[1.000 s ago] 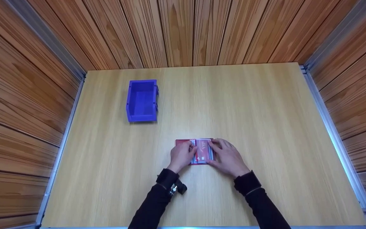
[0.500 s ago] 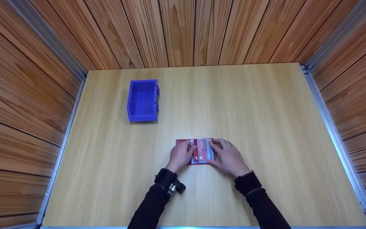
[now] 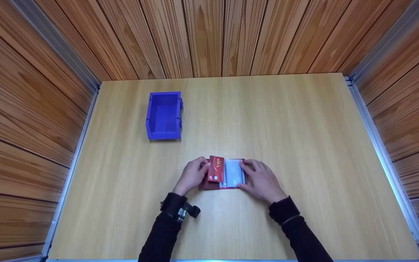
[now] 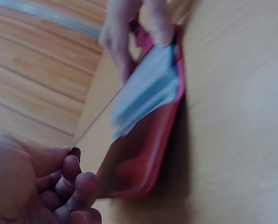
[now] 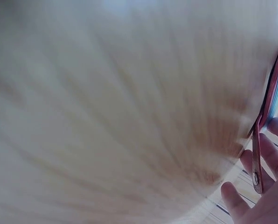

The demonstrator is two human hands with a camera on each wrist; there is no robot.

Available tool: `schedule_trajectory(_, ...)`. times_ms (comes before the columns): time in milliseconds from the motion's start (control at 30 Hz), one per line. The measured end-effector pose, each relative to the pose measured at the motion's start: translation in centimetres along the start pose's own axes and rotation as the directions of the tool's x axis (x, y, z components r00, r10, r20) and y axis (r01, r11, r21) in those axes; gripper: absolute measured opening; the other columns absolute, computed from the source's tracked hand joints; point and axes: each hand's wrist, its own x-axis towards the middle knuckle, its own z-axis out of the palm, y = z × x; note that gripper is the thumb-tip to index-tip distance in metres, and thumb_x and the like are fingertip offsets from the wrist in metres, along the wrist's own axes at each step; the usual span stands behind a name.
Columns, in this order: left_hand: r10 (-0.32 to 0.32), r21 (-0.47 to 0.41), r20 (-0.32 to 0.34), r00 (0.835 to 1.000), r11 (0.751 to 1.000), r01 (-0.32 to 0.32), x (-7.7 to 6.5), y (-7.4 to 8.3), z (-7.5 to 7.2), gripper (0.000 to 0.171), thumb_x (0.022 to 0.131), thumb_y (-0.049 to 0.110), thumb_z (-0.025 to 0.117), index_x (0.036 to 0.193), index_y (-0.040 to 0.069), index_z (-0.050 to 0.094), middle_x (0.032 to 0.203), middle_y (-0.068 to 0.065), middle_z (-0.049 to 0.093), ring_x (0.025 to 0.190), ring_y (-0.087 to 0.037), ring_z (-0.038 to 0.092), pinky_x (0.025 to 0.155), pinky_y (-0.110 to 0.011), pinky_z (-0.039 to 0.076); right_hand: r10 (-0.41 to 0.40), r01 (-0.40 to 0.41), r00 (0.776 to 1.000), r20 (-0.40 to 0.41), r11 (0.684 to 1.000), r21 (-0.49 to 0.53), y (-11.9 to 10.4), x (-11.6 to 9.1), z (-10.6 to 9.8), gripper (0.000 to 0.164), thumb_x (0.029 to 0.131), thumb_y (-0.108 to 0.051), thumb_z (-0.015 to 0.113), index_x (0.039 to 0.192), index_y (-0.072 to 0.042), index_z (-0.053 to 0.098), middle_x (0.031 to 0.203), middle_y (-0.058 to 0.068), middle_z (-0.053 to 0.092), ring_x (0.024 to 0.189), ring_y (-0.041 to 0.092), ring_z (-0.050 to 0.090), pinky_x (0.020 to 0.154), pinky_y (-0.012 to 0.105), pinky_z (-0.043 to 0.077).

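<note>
In the head view a red card holder (image 3: 210,185) lies spread open on the table, its clear bluish sleeves (image 3: 234,174) facing up on the right half. My left hand (image 3: 191,175) pinches a red card (image 3: 216,169) with gold "VIP" lettering by its left edge, over the holder's left half. The left wrist view shows that card almost edge-on, a thin line running from thumb and forefinger. My right hand (image 3: 262,181) grips the holder at its right end, thumb and fingers at the sleeves' edge. A strap with a metal snap (image 5: 255,178) passes between the right fingers in the right wrist view.
A blue plastic bin (image 3: 164,135) stands farther back on the left of the wooden table (image 3: 304,145). Wood-panelled walls (image 3: 206,40) and metal rails (image 3: 384,160) border the table. A small camera (image 3: 194,211) sits on the left wrist.
The red card has come off the clear sleeves and moved left, pinched in my left hand, which drew back left with it. The right hand stays at the holder's right end.
</note>
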Motion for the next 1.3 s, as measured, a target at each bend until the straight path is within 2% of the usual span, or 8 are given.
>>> schedule_trajectory(233, -0.020, -0.107, -0.005, 1.000, 0.994, 0.019, -0.5, -0.8, -2.6, 0.014, 0.107, 0.015, 0.056, 0.098, 0.007, 0.064, 0.085, -0.001, 0.060, 0.076, -0.015, 0.055, 0.067, -0.029, 0.047, 0.004, -0.004, 1.000, -0.014, 1.000, -0.006, 0.2, -0.1, -0.3, 0.084, 0.089, -0.050, 0.078, 0.157, -0.015, 0.044, 0.152, 0.011, 0.048, 0.143, 0.032, 0.043, 0.120, 0.053, 0.033)
schedule_trajectory(400, -0.022, -0.126, -0.014, 1.000, 0.992, 0.020, -0.8, -1.6, -4.1, 0.014, 0.106, 0.016, 0.057, 0.098, 0.008, 0.065, 0.086, 0.000, 0.059, 0.079, -0.015, 0.054, 0.070, -0.029, 0.045, -0.004, 0.004, 1.000, -0.014, 1.000, 0.001, 0.3, -0.2, -0.2, 0.083, 0.090, -0.050, 0.078, 0.157, -0.015, 0.044, 0.151, 0.010, 0.049, 0.143, 0.033, 0.043, 0.120, 0.054, 0.032)
schedule_trajectory(500, -0.019, -0.143, -0.041, 0.999, 0.990, 0.013, -0.8, -2.1, -5.2, 0.013, 0.106, 0.015, 0.059, 0.099, 0.007, 0.065, 0.088, -0.002, 0.060, 0.082, -0.016, 0.054, 0.074, -0.030, 0.045, -0.012, 0.012, 1.000, -0.019, 1.000, 0.004, 0.4, -0.3, -0.2, 0.083, 0.089, -0.049, 0.079, 0.156, -0.015, 0.045, 0.151, 0.011, 0.049, 0.143, 0.034, 0.043, 0.119, 0.055, 0.032)
schedule_trajectory(767, -0.080, -0.189, -0.143, 0.986, 0.981, 0.053, -0.2, -3.4, -8.6, 0.015, 0.107, 0.015, 0.056, 0.104, 0.003, 0.064, 0.088, -0.006, 0.058, 0.083, -0.024, 0.055, 0.073, -0.030, 0.044, -0.003, 0.003, 1.000, -0.023, 1.000, -0.005, 0.5, -0.4, -0.2, 0.083, 0.089, -0.048, 0.079, 0.156, -0.014, 0.045, 0.150, 0.012, 0.049, 0.142, 0.033, 0.044, 0.119, 0.055, 0.033)
schedule_trajectory(1067, -0.093, -0.218, -0.329, 0.940, 0.976, 0.021, 1.5, -3.8, -12.2, 0.013, 0.110, 0.011, 0.045, 0.102, 0.003, 0.051, 0.082, -0.003, 0.048, 0.071, -0.015, 0.049, 0.063, -0.026, 0.041, 0.011, -0.011, 1.000, -0.015, 1.000, -0.001, 0.1, -0.3, -0.2, 0.083, 0.089, -0.050, 0.078, 0.157, -0.015, 0.045, 0.152, 0.011, 0.049, 0.143, 0.033, 0.043, 0.121, 0.055, 0.031)
schedule_trajectory(1167, -0.077, -0.127, -0.395, 0.915, 0.991, 0.029, 2.1, -3.7, -13.4, 0.013, 0.111, 0.013, 0.042, 0.105, 0.004, 0.049, 0.081, -0.003, 0.045, 0.071, -0.019, 0.049, 0.062, -0.028, 0.039, 0.014, -0.014, 1.000, -0.011, 1.000, -0.002, 0.0, -0.2, -0.2, 0.083, 0.089, -0.051, 0.078, 0.157, -0.016, 0.044, 0.153, 0.010, 0.048, 0.144, 0.033, 0.043, 0.121, 0.054, 0.030)
schedule_trajectory(1300, -0.091, -0.030, -0.469, 0.879, 0.996, 0.087, 2.8, -3.7, -14.4, 0.016, 0.113, 0.018, 0.039, 0.110, 0.006, 0.048, 0.079, -0.005, 0.053, 0.072, -0.034, 0.066, 0.059, -0.028, 0.044, 0.015, -0.015, 1.000, -0.006, 1.000, 0.000, -0.2, -0.2, -0.1, 0.084, 0.089, -0.051, 0.078, 0.157, -0.016, 0.044, 0.153, 0.010, 0.048, 0.145, 0.032, 0.042, 0.121, 0.054, 0.030)
